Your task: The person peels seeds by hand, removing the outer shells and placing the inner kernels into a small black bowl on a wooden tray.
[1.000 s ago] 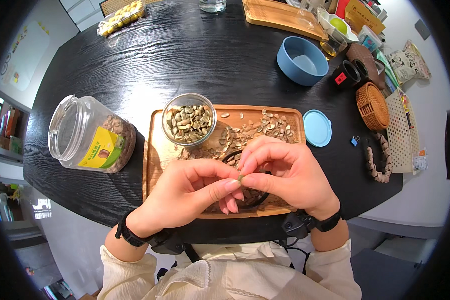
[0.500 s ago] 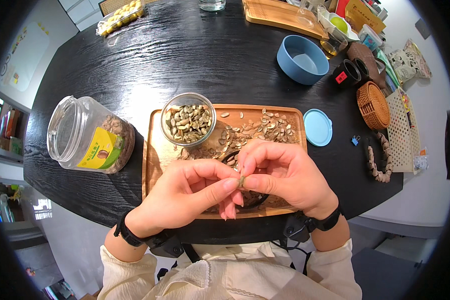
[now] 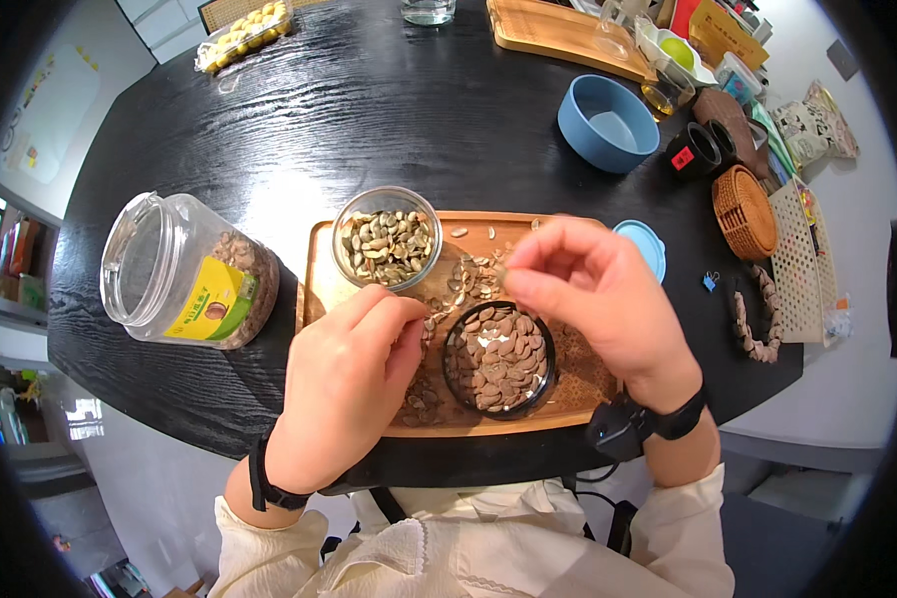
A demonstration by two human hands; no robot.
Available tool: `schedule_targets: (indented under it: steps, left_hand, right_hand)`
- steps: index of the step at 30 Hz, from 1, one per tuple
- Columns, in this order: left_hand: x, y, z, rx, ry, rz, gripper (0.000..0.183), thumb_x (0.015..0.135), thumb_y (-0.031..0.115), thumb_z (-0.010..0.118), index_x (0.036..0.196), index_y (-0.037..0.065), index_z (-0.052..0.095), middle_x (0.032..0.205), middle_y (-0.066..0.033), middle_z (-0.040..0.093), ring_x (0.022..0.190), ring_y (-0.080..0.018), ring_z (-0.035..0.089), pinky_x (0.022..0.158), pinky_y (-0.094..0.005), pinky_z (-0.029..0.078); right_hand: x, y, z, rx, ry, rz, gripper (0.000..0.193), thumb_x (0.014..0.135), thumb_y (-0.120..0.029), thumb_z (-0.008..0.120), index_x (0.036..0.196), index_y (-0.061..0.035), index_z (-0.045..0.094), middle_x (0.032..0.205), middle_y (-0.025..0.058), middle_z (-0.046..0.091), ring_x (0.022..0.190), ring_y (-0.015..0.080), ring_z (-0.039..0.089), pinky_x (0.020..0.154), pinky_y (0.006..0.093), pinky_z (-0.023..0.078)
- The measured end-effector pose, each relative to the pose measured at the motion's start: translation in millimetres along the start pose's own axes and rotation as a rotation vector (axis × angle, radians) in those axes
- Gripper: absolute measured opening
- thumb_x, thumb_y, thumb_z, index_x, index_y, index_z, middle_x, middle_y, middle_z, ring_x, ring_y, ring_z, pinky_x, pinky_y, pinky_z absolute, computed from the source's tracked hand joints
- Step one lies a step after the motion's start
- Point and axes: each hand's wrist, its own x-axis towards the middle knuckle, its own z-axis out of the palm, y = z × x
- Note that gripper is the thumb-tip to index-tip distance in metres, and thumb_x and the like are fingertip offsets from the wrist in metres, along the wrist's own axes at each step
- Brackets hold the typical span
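Note:
My left hand [image 3: 347, 364] is over the left part of a wooden tray [image 3: 321, 299], fingers pinched together at the edge of scattered shells [image 3: 465, 279]. Whatever sits between its fingertips is too small to name. My right hand [image 3: 608, 304] hovers over the tray's right side, thumb and forefinger closed on a small brownish piece that I cannot make out. Between the hands stands a black-rimmed round dish [image 3: 553, 371] full of brown unshelled pumpkin seeds [image 3: 498, 374]. Behind my left hand, a glass bowl [image 3: 438, 239] holds green shelled kernels [image 3: 387, 244].
Left of the tray, an uncapped clear plastic jar [image 3: 135, 269] of seeds lies tilted. A light blue lid [image 3: 645, 244] is partly behind my right hand. Farther back stand a blue bowl [image 3: 608, 140], black cups [image 3: 690, 149] and a woven coaster holder [image 3: 746, 214].
My hands have parted: the left moved left, the right moved right and away from me. The dish of seeds, mostly covered before, now shows. The greenish seed pinched between both hands is no longer there.

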Motion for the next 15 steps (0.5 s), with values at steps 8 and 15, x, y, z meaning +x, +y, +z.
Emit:
schedule_targets:
  steps: [8,15]
  left_hand:
    - [-6,1,-3,0.179,-0.118,0.053,0.023,0.079,-0.006,0.067,0.099,0.005,0.068,0.094,-0.0101,0.064,0.077,-0.0332,0.066,0.067,-0.0396,0.054]
    - [-9,1,1,0.233,-0.075,0.032,0.011,0.086,0.010,0.071,0.092,0.006,0.062,0.082,-0.0091,0.061,0.068,-0.0280,0.065,0.057,-0.0390,0.052]
  right_hand:
    - [63,-5,35,-0.907,-0.066,-0.330,0.011,0.086,-0.003,0.074,0.097,0.0006,0.073,0.091,0.0045,0.072,0.075,0.0087,0.063,0.069,0.0239,0.050]
    - [12,-21,14,-0.905,0.039,-0.342,0.012,0.083,-0.007,0.072,0.094,-0.0014,0.073,0.086,0.0149,0.068,0.078,0.0304,0.069,0.072,0.0378,0.054]
